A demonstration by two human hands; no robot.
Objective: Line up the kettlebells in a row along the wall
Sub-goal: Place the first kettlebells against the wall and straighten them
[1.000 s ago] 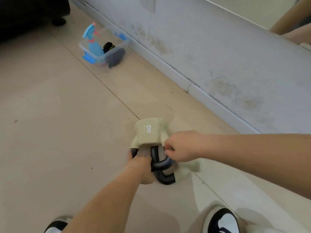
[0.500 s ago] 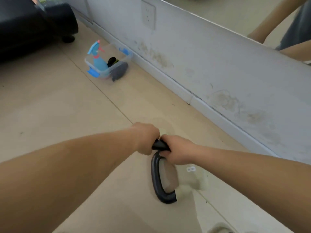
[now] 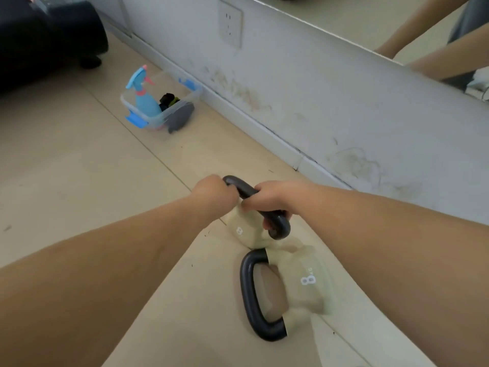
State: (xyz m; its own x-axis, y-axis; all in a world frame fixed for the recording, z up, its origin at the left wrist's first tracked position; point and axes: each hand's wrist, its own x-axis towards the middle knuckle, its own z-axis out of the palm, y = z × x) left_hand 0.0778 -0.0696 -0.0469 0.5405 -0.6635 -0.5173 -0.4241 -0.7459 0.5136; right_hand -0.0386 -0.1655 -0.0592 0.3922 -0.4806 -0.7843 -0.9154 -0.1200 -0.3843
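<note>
Both hands clenched on one dark, smooth loop handle [image 3: 254,200]: left hand [image 3: 215,193] at its far end, right hand [image 3: 272,201] over the middle, fingers [image 3: 267,223] wrapped under the bar. The handle belongs to the held kettlebell [image 3: 244,231], a pale olive, matte, blocky body with a white "8" on its face. Whether its base touches the floor [image 3: 79,181] cannot be told.

Second kettlebell [image 3: 304,282] lies on its side just nearer the camera, same olive body, marked "8 kg", its black D-shaped handle pointing away from the wall [image 3: 344,102]. The two bodies sit close together; contact unclear.

Floor: glossy beige tiles, thin grout lines, small dark specks. Wall: grey-white, scuffed and stained low down, with a pale baseboard [image 3: 264,133] and a white socket plate [image 3: 229,23].

Open tile runs along the baseboard ahead, up to a clear plastic bin [image 3: 169,112] holding a blue spray bottle [image 3: 144,96]. Wide bare floor to the left; dark furniture [image 3: 47,38] in the far corner.
</note>
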